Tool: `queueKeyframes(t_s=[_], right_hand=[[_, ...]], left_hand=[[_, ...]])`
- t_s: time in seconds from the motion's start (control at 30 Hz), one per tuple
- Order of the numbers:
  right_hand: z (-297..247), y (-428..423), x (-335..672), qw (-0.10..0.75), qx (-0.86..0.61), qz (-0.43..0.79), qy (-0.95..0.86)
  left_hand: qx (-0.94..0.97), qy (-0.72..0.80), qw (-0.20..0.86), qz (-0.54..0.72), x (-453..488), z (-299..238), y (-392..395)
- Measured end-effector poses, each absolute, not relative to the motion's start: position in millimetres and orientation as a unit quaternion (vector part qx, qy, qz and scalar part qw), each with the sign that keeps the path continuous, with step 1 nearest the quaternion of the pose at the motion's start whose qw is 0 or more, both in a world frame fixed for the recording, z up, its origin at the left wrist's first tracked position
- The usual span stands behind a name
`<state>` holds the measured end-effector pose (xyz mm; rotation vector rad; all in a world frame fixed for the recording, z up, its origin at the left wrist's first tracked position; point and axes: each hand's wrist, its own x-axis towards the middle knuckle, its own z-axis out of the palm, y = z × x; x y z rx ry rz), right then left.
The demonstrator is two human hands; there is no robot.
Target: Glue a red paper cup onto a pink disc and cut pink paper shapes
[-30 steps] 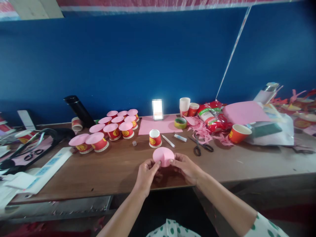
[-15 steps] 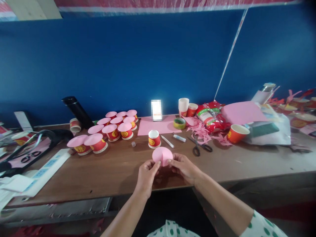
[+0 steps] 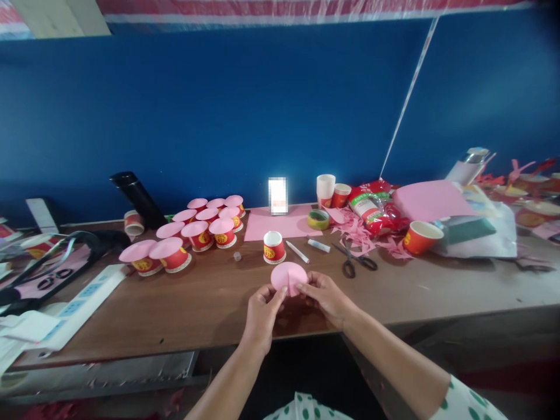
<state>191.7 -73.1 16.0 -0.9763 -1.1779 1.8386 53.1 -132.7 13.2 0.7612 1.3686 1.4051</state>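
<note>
Both hands hold a small pink paper disc [image 3: 287,276] above the near edge of the brown table [image 3: 184,303]. My left hand [image 3: 261,312] pinches its left rim with closed fingers. My right hand [image 3: 326,297] grips its right rim the same way. A seam runs down the disc's middle. Just behind it stands an upside-down red paper cup [image 3: 273,247] with a white base. A white glue stick [image 3: 297,251] and a small white tube [image 3: 318,245] lie to the cup's right.
Several red cups capped with pink discs [image 3: 192,230] cluster at the left. Black scissors [image 3: 355,259], a tape roll [image 3: 318,219], pink paper sheet [image 3: 280,222], pink scraps, a red bag [image 3: 374,210] and an open red cup [image 3: 420,236] lie behind. A white power strip [image 3: 74,306] sits at left.
Both hands have kept their hold on the pink disc and barely shifted. The view has tilted slightly.
</note>
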Motion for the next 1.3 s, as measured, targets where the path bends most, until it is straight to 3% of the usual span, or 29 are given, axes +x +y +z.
queueKeyframes(t_s=[0.33, 0.77, 1.1, 1.3], right_hand=[[19, -76, 188, 0.383, -0.387, 0.686, -0.482], [24, -80, 187, 0.390, -0.332, 0.753, -0.413], [24, -85, 186, 0.391, -0.307, 0.712, -0.496], [27, -86, 188, 0.393, -0.310, 0.703, -0.505]], left_hand=[[0.308, 0.526, 0.511, 0.606, 59, 19, -131], [0.321, 0.494, 0.563, 0.579, 58, 30, -137], [0.265, 0.485, 0.568, 0.610, 58, 27, -132], [0.256, 0.421, 0.624, 0.607, 60, 33, -136]])
